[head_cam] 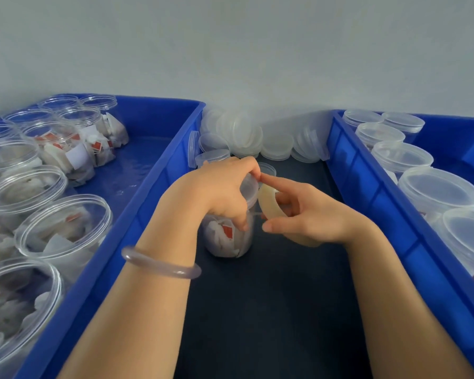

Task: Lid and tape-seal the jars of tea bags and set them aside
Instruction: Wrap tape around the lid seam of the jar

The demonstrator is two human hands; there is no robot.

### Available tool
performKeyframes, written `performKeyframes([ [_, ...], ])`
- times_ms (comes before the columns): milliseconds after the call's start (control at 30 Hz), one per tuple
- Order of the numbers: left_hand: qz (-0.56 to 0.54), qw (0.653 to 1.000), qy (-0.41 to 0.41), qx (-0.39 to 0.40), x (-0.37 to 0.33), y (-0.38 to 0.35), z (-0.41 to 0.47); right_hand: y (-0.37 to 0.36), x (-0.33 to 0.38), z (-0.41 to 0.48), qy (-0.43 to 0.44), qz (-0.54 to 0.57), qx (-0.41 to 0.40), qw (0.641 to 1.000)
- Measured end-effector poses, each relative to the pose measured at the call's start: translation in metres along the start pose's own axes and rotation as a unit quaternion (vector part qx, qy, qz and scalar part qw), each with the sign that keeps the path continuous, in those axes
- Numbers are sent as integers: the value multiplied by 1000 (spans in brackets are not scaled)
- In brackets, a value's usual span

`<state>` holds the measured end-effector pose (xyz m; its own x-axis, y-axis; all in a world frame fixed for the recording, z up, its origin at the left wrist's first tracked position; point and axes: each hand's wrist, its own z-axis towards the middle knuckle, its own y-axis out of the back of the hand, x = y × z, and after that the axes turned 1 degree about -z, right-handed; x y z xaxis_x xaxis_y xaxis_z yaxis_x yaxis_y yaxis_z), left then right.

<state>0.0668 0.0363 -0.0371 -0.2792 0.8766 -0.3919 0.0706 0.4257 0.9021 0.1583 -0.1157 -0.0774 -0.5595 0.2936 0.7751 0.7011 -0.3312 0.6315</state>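
Two bare forearms reach in from the near edge over a dark table top (271,310). A translucent pale bangle (160,262) circles the left wrist.

Just beyond, at the centre, a clear round plastic jar (225,239) stuffed with white, red-tagged tea bags stands upright on the table between two bins. A translucent plastic lid (248,187) sits on its mouth. The left hand (219,192) covers the jar from above, fingers curled down over the lid and the jar's side, gripping it. The right hand (307,217), just right of the jar, holds a yellowish roll of tape (270,205) between thumb and curled fingers, its forefinger stretched out to the lid's rim.

To the left, a blue plastic bin (153,187) holds open jars of tea bags (63,228). To the right, a second blue bin (367,192) holds lidded jars (438,187).

Farther off, a heap of loose lids (257,138) lies against a pale wall (230,50).
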Motion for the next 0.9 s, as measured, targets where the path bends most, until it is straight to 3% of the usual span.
performKeyframes([
  [100, 19, 998, -20, -53, 3, -8, 1, -4, 5, 1, 28, -81, -36, 996],
  [267, 30, 985, -46, -162, 3, -21, 8, -13, 17, -3, -44, -87, -31, 995],
  [367, 15, 973, -36, -227, 2, -27, 9, -30, 28, -9, -37, -230, -92, 968],
  [500, -17, 965, -13, -262, 5, -28, 12, -52, 36, -38, -35, -329, -139, 933],
  [600, -98, 959, 71, -257, 11, -12, 13, -84, 45, -67, 36, -273, -63, 959],
  [733, 3, 980, 2, -201, 5, -17, 14, -62, 9, -30, -144, -269, -84, 948],
  [800, 21, 982, -11, -186, 8, -20, 14, -53, -9, -10, -190, -242, -88, 947],
  [867, -27, 962, -70, -261, 12, -24, 7, -57, -20, -1, -182, -222, -95, 953],
  [900, -95, 925, -107, -351, 15, -28, 4, -61, -26, 1, -167, -238, -98, 952],
])
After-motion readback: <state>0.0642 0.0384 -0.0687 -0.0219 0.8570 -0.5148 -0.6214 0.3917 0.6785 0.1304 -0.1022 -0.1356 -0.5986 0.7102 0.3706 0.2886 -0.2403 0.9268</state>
